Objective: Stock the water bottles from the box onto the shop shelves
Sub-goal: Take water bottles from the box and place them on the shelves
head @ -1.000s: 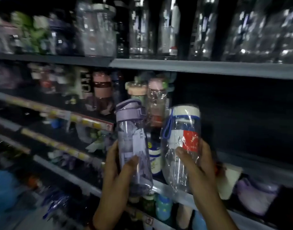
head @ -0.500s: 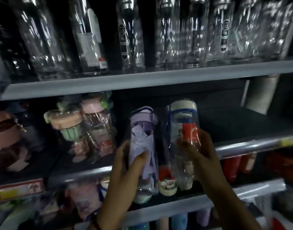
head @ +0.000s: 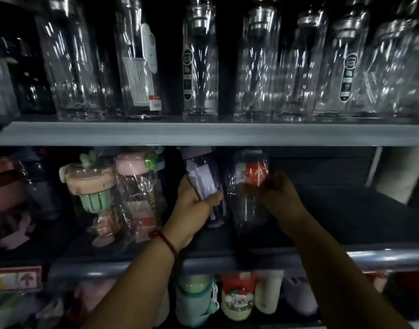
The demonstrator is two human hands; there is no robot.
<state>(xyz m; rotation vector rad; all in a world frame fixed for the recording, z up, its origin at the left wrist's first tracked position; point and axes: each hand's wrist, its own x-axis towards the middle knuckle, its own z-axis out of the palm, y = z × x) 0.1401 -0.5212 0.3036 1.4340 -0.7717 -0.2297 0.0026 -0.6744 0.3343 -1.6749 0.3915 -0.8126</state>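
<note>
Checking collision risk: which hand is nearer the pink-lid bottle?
Left. The left hand, holding the purple bottle, is just right of the pink-lid bottle; the right hand, holding the red-label bottle, is farther right.

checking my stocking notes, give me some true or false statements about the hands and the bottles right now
1. Clear glass bottles stand on the top shelf. True.
2. Each of the hands holds a bottle. True: the left hand grips the purple bottle and the right hand grips the red-label bottle.
3. Both held bottles are above the top shelf. False: they are under it, at the level below.
4. The red string is on the right wrist. False: it is on the left wrist.
5. Pink-lid bottles stand left of the left hand. True.
</note>
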